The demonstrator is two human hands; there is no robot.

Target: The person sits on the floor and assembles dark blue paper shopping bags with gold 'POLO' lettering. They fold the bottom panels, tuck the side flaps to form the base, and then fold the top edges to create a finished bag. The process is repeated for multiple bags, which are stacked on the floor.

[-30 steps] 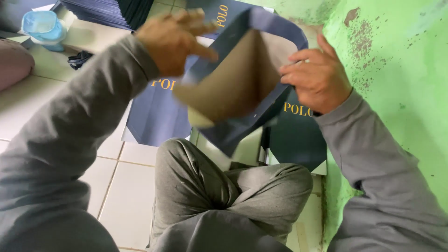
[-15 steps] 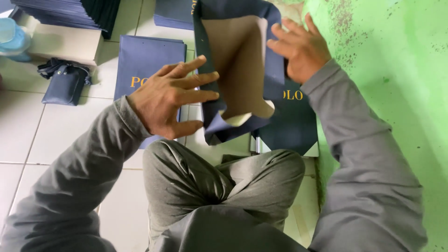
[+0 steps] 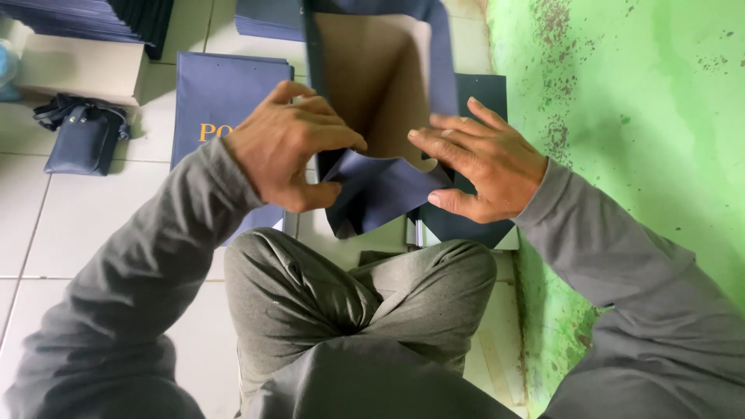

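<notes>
Navy paper bag (image 3: 384,186): my left hand (image 3: 287,147) and right hand (image 3: 485,163) pinch its bottom flap; uneven finger pressure could skew the crease, I judge.

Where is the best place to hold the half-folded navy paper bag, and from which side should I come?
Probably the navy paper bag is best pinched at its folded bottom flap, from both sides: left hand and right hand already press there, and the open brown inside above looks floppy.
</notes>
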